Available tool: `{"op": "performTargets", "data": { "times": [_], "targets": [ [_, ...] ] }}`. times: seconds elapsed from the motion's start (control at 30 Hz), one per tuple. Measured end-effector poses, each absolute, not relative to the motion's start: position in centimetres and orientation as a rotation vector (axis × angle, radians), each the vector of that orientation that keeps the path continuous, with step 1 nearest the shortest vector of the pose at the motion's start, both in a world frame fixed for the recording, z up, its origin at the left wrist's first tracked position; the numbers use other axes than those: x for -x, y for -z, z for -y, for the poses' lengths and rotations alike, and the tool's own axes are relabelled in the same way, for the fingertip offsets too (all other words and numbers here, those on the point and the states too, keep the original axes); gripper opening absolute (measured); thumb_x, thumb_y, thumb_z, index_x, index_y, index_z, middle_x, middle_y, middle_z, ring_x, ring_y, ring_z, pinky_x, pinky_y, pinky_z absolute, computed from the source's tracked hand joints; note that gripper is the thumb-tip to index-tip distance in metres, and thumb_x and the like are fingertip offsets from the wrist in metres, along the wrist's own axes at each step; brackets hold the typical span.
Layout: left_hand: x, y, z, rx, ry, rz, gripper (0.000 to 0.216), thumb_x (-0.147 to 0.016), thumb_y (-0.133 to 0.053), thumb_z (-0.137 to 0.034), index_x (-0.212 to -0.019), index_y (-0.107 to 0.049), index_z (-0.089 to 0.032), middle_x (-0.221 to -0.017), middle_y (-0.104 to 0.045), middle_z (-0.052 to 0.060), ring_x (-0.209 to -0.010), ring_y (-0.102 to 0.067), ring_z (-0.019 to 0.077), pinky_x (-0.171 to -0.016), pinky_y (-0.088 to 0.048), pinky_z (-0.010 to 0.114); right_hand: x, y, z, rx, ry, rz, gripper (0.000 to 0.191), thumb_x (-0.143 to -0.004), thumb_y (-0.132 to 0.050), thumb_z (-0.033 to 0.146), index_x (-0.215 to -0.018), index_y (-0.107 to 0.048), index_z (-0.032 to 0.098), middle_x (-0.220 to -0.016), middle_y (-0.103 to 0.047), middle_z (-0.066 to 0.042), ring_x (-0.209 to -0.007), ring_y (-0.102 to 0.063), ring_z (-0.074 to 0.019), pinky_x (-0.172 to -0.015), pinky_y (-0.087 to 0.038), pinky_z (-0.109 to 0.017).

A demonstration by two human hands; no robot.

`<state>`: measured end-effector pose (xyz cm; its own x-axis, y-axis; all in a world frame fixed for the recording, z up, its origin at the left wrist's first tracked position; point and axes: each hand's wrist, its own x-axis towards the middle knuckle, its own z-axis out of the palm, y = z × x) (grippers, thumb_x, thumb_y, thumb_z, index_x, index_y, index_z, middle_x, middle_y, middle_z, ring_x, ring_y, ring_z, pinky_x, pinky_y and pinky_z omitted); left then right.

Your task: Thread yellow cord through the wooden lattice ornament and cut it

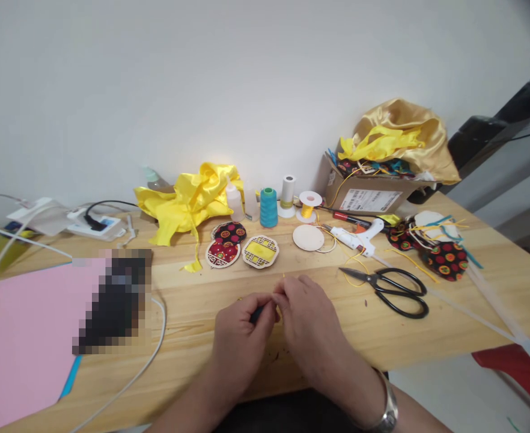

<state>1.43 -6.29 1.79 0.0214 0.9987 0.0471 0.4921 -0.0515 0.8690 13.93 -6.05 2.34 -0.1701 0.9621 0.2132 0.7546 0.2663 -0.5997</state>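
Note:
My left hand (243, 340) is closed, thumb against the fingers, around a small dark object (256, 314) that is mostly hidden. Its fingertips meet those of my right hand (309, 322), which pinches at the same spot; a bit of yellow shows by its fingers, too small to name. Just beyond lie a wooden lattice piece with yellow cloth (261, 251) and a red patterned one (224, 252). A plain wooden disc (309, 238) rests farther right. Black-handled scissors (389, 288) lie to the right of my right hand, pointing left.
Along the back stand a teal thread cone (268, 208), a yellow thread spool (307, 211) and yellow satin cloth (188, 201). A white glue gun (359, 239) lies before a cardboard box (364, 195) of fabric. Pink sheets (26, 337) and a white cable (159, 343) occupy the left.

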Motion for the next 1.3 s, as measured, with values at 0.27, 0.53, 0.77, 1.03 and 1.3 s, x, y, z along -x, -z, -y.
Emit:
{"op": "performTargets", "data": {
  "times": [0.27, 0.53, 0.77, 1.03, 1.3],
  "targets": [
    [-1.4, -2.0, 6.1, -1.59, -1.026, -1.619, 0.018, -0.078, -0.057, -0.029, -0.066, -0.069, -0.021, -0.059, -0.068, -0.004, -0.055, -0.059, 0.0122, -0.055, -0.043, 0.019, -14.9, -2.6, 5.7, 1.288, -0.997, 1.514, 0.015, -0.091, -0.042, 0.02, -0.076, -0.045, 0.019, -0.076, -0.048, 0.002, -0.071, -0.044, -0.0118, -0.064, -0.037, -0.023],
    [-1.1, -2.1, 6.1, -1.512, -1.015, -1.65, 0.02, -0.079, -0.058, -0.033, -0.066, -0.068, -0.021, -0.059, -0.067, -0.005, -0.055, -0.057, 0.0115, -0.054, -0.042, 0.019, -14.9, -2.8, 6.5, 1.08, -1.019, 1.445, 0.018, -0.091, -0.044, 0.019, -0.074, -0.046, 0.019, -0.081, -0.05, 0.001, -0.078, -0.048, -0.0101, -0.07, -0.038, -0.021],
    [-1.1, -1.6, 5.9, -1.374, -1.019, -1.574, 0.022, -0.08, -0.058, -0.037, -0.072, -0.068, -0.02, -0.069, -0.07, -0.003, -0.066, -0.06, 0.0133, -0.063, -0.044, 0.02, -14.7, -2.3, 7.4, 1.0, -1.197, 1.478, 0.018, -0.09, -0.043, 0.016, -0.072, -0.047, 0.019, -0.066, -0.048, 0.005, -0.064, -0.044, -0.0085, -0.062, -0.037, -0.019],
    [-1.1, -2.1, 5.8, -1.274, -1.035, -1.559, 0.029, -0.081, -0.056, -0.041, -0.064, -0.065, -0.019, -0.064, -0.064, -0.002, -0.063, -0.056, 0.0127, -0.062, -0.042, 0.021, -14.4, -2.4, 8.6, 1.003, -1.219, 1.725, 0.016, -0.088, -0.049, 0.017, -0.073, -0.053, 0.02, -0.064, -0.051, 0.007, -0.06, -0.043, -0.006, -0.058, -0.033, -0.016],
    [-1.2, -2.0, 5.9, -1.213, -1.016, -1.593, 0.032, -0.08, -0.055, -0.042, -0.06, -0.063, -0.019, -0.064, -0.064, -0.001, -0.064, -0.055, 0.0132, -0.059, -0.04, 0.021, -14.6, -3.0, 9.0, 0.891, -1.243, 1.855, 0.013, -0.085, -0.05, 0.011, -0.076, -0.054, 0.019, -0.071, -0.057, 0.004, -0.067, -0.049, -0.0066, -0.064, -0.037, -0.015]
  ]
}}
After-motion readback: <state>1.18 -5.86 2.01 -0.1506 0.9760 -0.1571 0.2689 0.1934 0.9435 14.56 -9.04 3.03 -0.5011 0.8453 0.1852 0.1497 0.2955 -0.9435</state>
